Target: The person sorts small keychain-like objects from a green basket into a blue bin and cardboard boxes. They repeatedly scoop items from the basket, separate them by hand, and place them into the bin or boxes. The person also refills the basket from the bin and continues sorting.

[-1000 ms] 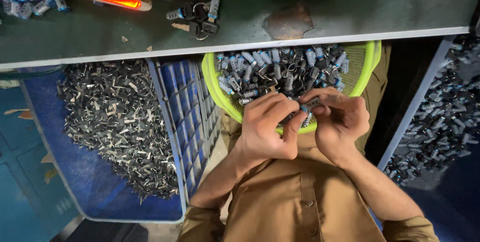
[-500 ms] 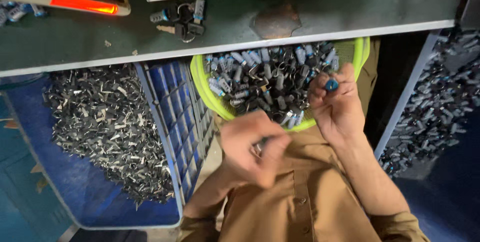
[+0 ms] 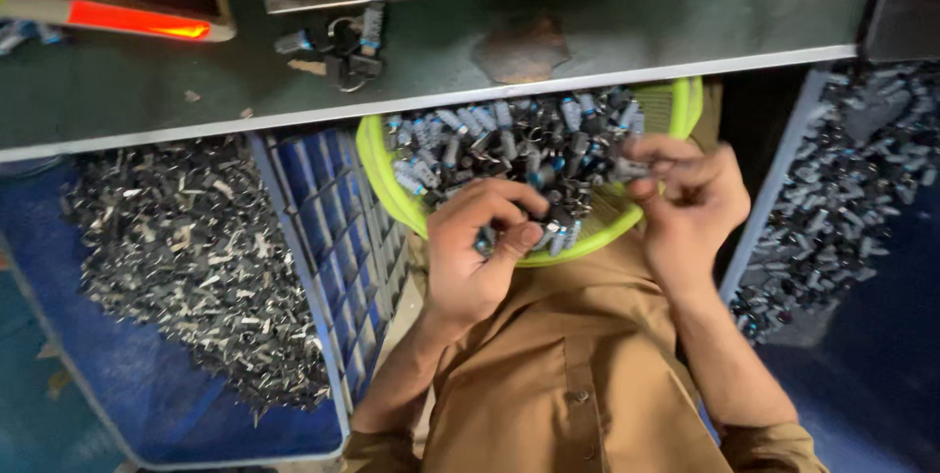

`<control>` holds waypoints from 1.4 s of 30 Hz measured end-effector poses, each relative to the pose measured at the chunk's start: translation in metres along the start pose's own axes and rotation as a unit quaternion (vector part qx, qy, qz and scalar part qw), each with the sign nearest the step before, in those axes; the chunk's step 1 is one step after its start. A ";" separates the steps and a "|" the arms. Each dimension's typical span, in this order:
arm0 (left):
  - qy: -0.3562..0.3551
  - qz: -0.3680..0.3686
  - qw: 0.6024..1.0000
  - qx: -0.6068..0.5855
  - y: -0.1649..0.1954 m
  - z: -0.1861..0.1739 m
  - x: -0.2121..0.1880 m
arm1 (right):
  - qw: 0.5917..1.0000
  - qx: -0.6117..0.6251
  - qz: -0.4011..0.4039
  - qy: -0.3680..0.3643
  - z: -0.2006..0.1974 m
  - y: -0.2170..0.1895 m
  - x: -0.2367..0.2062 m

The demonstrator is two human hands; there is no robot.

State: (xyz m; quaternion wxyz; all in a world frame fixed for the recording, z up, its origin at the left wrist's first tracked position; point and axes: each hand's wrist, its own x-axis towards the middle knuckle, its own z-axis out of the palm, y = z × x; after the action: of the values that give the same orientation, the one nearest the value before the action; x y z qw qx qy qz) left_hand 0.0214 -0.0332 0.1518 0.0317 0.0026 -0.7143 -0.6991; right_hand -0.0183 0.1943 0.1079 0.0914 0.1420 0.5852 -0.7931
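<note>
Your left hand (image 3: 480, 253) is curled at the near rim of the yellow-green basket (image 3: 377, 174), fingers closed around a few small grey-and-blue cylindrical parts (image 3: 548, 233) pinched against the thumb, right where the basket's edge meets your lap, and your right hand (image 3: 685, 204) is up at the basket's right side, fingertips pinched shut on one small part (image 3: 627, 169) just above the heap. The basket itself sits on your lap, half tucked under the front edge of the green tabletop (image 3: 627, 32), and it's loaded with more of those little cylinders (image 3: 509, 140). To the left of the basket, touching it, stands a blue crate (image 3: 323, 238), and beyond its wall lies a big pile of small metal clips (image 3: 186, 258) on a blue surface. To the right of the basket, past your right wrist, there's another mass of grey-and-blue parts (image 3: 842, 179) in a dark bin. Above the basket, on the tabletop, a bunch of keys (image 3: 343, 47) lies near a brownish worn patch (image 3: 524, 47)
</note>
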 end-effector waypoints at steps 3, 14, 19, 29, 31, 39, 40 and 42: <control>0.021 -0.041 0.996 -0.077 -0.006 0.002 -0.003 | 0.949 0.289 0.115 -0.060 -0.009 -0.006 0.005; 0.036 -0.031 0.981 -0.187 -0.046 -0.010 -0.018 | 0.966 0.057 -0.230 0.103 -0.058 -0.081 0.065; 0.040 -0.069 0.980 -0.180 -0.064 -0.016 -0.022 | 0.786 -0.198 -0.547 0.212 -0.137 -0.184 0.132; -0.004 -0.014 0.983 -0.185 -0.064 -0.012 -0.018 | 0.938 -0.124 -0.134 -0.295 0.021 -0.065 0.013; -0.016 0.001 0.981 -0.191 -0.053 -0.008 -0.014 | 0.882 -0.260 -0.274 -0.284 0.050 -0.024 -0.007; 0.052 0.008 0.997 -0.047 -0.013 0.014 0.019 | 0.899 -0.270 -0.278 -0.202 0.052 -0.019 -0.013; 0.012 -0.010 1.000 0.025 -0.010 0.014 0.022 | 0.892 -0.280 -0.286 -0.211 0.049 -0.024 -0.012; -0.004 0.035 0.992 0.119 -0.006 0.015 0.025 | 0.871 -0.336 -0.299 -0.199 0.046 -0.028 -0.011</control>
State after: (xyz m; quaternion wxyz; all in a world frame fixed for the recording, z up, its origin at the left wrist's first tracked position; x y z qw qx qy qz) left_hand -0.0041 -0.0196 0.1470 0.0530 -0.0215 -0.7921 -0.6076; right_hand -0.0221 0.1581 0.1495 0.0062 -0.2400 0.8001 -0.5498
